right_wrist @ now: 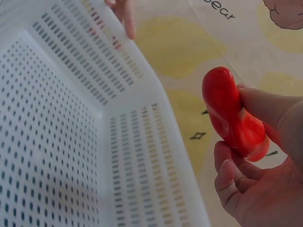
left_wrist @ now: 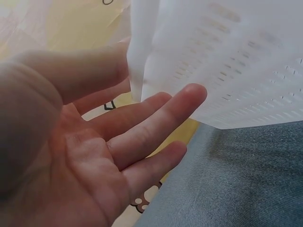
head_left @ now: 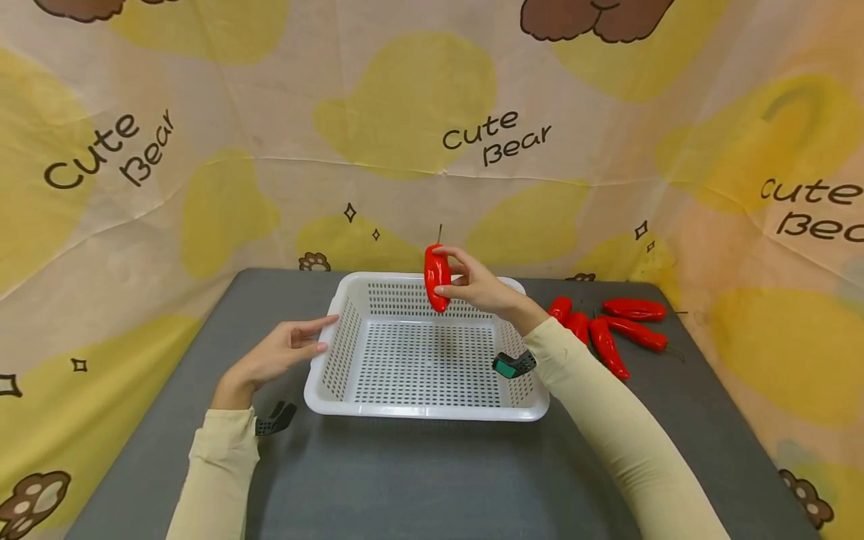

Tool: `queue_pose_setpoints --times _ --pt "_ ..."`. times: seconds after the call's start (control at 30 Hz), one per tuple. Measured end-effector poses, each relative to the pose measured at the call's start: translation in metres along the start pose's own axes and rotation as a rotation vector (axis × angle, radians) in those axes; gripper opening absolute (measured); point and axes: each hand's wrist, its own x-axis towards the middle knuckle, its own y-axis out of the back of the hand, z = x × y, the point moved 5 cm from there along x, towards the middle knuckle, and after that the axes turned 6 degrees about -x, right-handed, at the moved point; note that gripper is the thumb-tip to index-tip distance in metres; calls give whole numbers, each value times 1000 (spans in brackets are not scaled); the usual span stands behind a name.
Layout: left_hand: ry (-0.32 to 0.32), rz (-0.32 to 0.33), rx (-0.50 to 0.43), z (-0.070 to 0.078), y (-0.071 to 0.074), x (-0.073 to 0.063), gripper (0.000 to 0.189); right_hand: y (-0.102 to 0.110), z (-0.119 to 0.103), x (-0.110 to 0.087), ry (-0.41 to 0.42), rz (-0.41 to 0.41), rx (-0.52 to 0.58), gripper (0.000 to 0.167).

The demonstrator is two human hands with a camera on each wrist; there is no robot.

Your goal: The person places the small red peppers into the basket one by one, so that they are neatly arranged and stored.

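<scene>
A red chili pepper [head_left: 437, 277], its thin stem pointing up, is gripped between the thumb and fingers of my right hand [head_left: 475, 285]. Both are over the far side of a white perforated plastic basket [head_left: 425, 411]. In the right wrist view the chili pepper [right_wrist: 234, 116] is apart from the basket rim [right_wrist: 163, 99]. My left hand [head_left: 273, 352] is at the basket's left rim, thumb and index finger touching it. Seen from the left wrist, the other fingers [left_wrist: 156, 125] of that hand extend loosely beside the basket wall [left_wrist: 189, 56].
Several red chili peppers [head_left: 607, 349] lie on the grey table [head_left: 439, 480] right of the basket, partly behind my right forearm. A patterned cloth [head_left: 405, 112] hangs behind and at the sides of the table. The basket's perforated floor [head_left: 425, 364] is visible.
</scene>
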Motion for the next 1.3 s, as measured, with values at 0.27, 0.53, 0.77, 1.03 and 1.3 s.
queue_pose_setpoints --times 0.27,0.53,0.77,1.03,1.3 --pt "-3 7 3 -1 1 0 62 -31 -2 14 -30 -33 60 68" --pt "-8 7 7 -1 4 2 61 -50 -5 29 -32 -52 130 67" --pt "8 17 16 -1 7 2 61 -67 -13 38 -27 -92 137 68" --pt "22 19 48 -4 6 1 60 -88 -12 38 -46 -168 117 68" --pt "33 20 65 -4 3 1 61 -101 6 34 -52 -315 86 70"
